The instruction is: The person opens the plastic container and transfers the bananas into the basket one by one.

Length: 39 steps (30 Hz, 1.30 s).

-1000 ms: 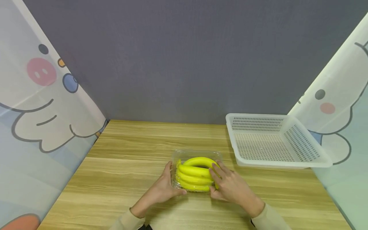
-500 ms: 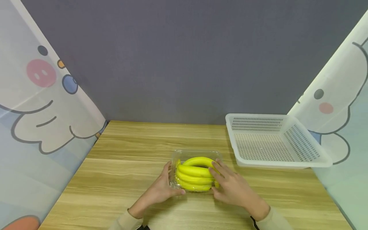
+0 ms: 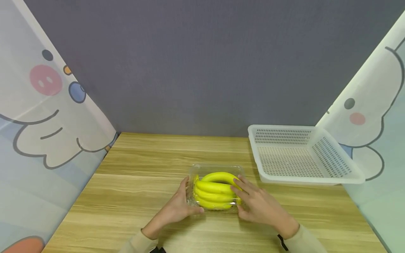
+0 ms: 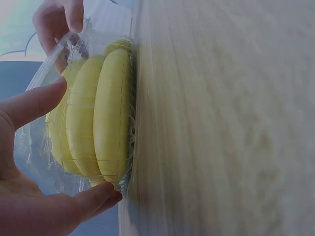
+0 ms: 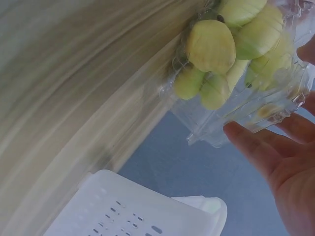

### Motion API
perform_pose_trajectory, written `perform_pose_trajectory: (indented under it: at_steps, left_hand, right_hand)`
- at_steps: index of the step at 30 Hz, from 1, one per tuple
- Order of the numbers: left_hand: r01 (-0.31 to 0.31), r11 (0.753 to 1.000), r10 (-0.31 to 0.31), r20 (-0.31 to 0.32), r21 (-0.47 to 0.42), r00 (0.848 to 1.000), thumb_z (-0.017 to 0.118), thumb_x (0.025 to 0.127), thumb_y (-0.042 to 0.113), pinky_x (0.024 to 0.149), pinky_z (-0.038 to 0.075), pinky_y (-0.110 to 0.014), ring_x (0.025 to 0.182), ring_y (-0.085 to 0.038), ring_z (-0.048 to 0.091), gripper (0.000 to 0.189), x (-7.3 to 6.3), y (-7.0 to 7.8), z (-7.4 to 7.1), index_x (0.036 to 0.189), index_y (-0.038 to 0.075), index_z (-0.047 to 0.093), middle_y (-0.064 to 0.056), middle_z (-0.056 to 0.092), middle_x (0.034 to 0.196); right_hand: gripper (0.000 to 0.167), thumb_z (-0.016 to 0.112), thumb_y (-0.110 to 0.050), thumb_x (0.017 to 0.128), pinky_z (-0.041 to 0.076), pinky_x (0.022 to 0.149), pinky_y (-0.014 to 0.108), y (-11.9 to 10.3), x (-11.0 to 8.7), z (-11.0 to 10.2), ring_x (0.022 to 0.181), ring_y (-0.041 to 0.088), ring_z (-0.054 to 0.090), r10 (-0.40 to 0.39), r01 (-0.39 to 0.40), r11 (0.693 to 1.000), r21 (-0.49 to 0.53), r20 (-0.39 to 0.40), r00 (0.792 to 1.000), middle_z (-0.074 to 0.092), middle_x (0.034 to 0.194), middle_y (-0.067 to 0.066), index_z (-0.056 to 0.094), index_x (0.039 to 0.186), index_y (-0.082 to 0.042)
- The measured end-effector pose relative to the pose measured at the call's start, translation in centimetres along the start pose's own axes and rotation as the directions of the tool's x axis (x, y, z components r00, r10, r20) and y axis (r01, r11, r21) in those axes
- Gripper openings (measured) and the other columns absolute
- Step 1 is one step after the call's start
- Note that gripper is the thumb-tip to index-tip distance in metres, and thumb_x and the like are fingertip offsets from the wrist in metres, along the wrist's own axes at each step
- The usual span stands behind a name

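A clear plastic clamshell box [image 3: 197, 170] sits on the wooden table, with several yellow bananas [image 3: 215, 188] inside. My left hand [image 3: 177, 207] holds the box at its left end, thumb by the near left corner, fingers along the side. In the left wrist view the bananas [image 4: 112, 115] show through the crinkled clear wall. My right hand [image 3: 259, 203] pinches the right rim, fingers over the top and thumb at the near right corner. Banana ends [image 5: 211, 46] are seen through the plastic in the right wrist view. I cannot tell whether the lid is fastened.
A white perforated plastic basket [image 3: 288, 161] stands at the back right of the table [image 3: 142, 154]. A dark grey wall [image 3: 190, 70] rises behind, and cartoon-printed curtains [image 3: 47, 140] flank both sides.
My right thumb and hand have shifted slightly to the right along the box's near edge. The left hand stays almost where it was, and the box has barely moved.
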State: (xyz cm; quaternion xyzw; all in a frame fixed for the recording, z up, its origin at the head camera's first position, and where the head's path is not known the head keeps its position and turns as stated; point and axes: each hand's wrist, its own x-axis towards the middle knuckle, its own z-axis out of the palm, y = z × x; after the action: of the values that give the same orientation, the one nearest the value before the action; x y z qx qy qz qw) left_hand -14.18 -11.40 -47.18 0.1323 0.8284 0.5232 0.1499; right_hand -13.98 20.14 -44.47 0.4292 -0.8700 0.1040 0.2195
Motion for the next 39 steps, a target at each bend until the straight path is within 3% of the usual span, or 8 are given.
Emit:
perform_pose_trajectory:
  at_steps: [4,9,15,21,25,28,36,39]
  left_hand:
    - [0.004,1.0,-0.004,-0.004,0.006,1.0,0.09,0.078,0.031,0.109,0.035,-0.068,0.142,-0.056,0.029,0.127,0.1,-0.2,-0.1,0.161,0.001,-0.002,-0.033,0.014,0.162]
    - [0.014,1.0,-0.014,-0.01,0.028,1.0,0.09,0.077,0.033,0.107,0.032,-0.073,0.141,-0.057,0.029,0.127,0.1,-0.2,-0.1,0.161,0.002,0.0,-0.032,0.019,0.161]
    - [-0.015,1.0,0.015,0.004,0.009,1.0,0.089,0.078,0.031,0.104,0.04,-0.07,0.135,-0.058,0.037,0.125,0.1,-0.2,-0.2,0.161,0.002,0.0,-0.033,0.02,0.16]
    - [-0.02,1.0,0.021,0.024,-0.023,0.999,0.088,0.08,0.029,0.104,0.044,-0.065,0.133,-0.059,0.041,0.123,0.1,-0.1,-0.3,0.161,0.003,-0.001,-0.035,0.019,0.16]
    - [-0.001,1.0,0.002,0.023,-0.017,1.0,0.088,0.08,0.029,0.103,0.045,-0.064,0.134,-0.059,0.039,0.123,0.0,0.0,-0.3,0.161,0.003,-0.001,-0.038,0.018,0.159]
    - [0.005,1.0,-0.004,0.022,-0.017,1.0,0.088,0.08,0.03,0.104,0.044,-0.064,0.136,-0.058,0.037,0.124,0.0,0.0,-0.3,0.161,0.003,-0.002,-0.04,0.018,0.158]
    - [-0.015,0.999,0.016,0.021,-0.046,1.0,0.089,0.079,0.025,0.11,0.036,-0.063,0.14,-0.054,0.035,0.125,0.2,0.2,-0.2,0.161,0.005,-0.002,-0.039,0.023,0.157]
    - [0.015,0.999,-0.014,0.02,-0.028,1.0,0.089,0.079,0.027,0.108,0.039,-0.063,0.139,-0.055,0.037,0.126,0.0,0.3,-0.4,0.161,0.002,-0.004,-0.043,0.028,0.152]
  right_hand:
    - [0.055,0.077,-0.017,0.07,0.042,0.046,0.012,0.2,0.4,0.0,0.119,0.046,0.062,0.004,-0.004,1.0,0.024,-0.011,1.0,0.066,0.128,0.026,0.072,0.121,0.001]
    - [0.052,0.077,-0.016,0.068,0.051,0.052,0.014,0.6,0.7,-0.1,0.114,0.045,0.065,-0.001,0.003,0.999,0.048,-0.03,1.0,0.067,0.124,0.026,0.074,0.117,0.001]
    - [0.052,0.077,-0.014,0.068,0.053,0.055,0.015,1.0,0.9,0.0,0.11,0.045,0.067,0.003,0.003,0.996,0.085,-0.064,0.998,0.068,0.122,0.028,0.073,0.117,0.003]
    - [0.052,0.077,-0.014,0.066,0.063,0.073,0.037,1.1,1.0,0.0,0.109,0.042,0.068,0.016,-0.007,0.995,0.101,-0.09,0.996,0.068,0.121,0.027,0.074,0.116,0.003]
    - [0.053,0.075,-0.012,0.066,0.058,0.063,0.023,1.0,1.0,-0.3,0.11,0.042,0.068,0.062,-0.051,0.99,0.134,-0.076,0.995,0.068,0.123,0.026,0.074,0.117,0.001]
    - [0.053,0.074,-0.012,0.067,0.045,0.056,0.014,1.0,1.0,-0.5,0.11,0.041,0.068,0.102,-0.092,0.983,0.16,-0.057,0.993,0.068,0.124,0.025,0.073,0.118,0.0]
    - [0.05,0.074,-0.012,0.073,0.045,0.055,0.017,1.1,1.4,-1.7,0.112,0.038,0.068,0.233,-0.218,0.929,0.3,-0.017,0.972,0.07,0.125,0.017,0.073,0.122,-0.002]
    - [0.05,0.075,-0.016,0.075,0.056,0.064,0.025,1.0,1.5,-2.0,0.117,0.036,0.066,0.249,-0.238,0.923,0.303,0.001,0.968,0.069,0.128,0.013,0.072,0.123,-0.005]
